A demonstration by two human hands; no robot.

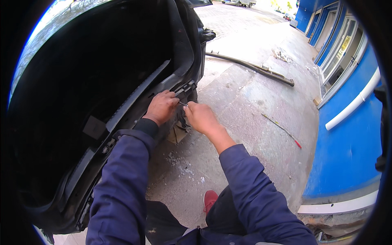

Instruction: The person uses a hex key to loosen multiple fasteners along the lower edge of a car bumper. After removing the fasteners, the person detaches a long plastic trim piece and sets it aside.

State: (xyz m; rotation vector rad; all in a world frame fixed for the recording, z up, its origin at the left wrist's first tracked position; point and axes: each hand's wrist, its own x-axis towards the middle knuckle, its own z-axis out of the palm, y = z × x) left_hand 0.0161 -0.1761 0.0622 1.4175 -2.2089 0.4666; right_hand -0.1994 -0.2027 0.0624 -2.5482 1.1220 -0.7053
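Observation:
A dark car body (179, 36) with a wide, shadowed opening stands at my left. At the right-hand corner of its lower edge is a black bracket-like part (185, 89). My left hand (161, 108) rests on that edge, fingers bent and pressed together beside the bracket; what they grip, if anything, is hidden. Just to the right, my right hand (203, 118) is closed around a thin metal tool (182, 103), whose tip points toward the left fingertips. The tool's handle is hidden in the palm, so its exact kind does not show.
A long dark trim strip (261, 71) lies on the concrete ahead. Nearer, to the right, lies a thin rod with a red end (286, 132). White fragments (179, 163) are scattered below the car's edge. A blue wall (343, 143) with a white pipe (353, 104) runs along the right.

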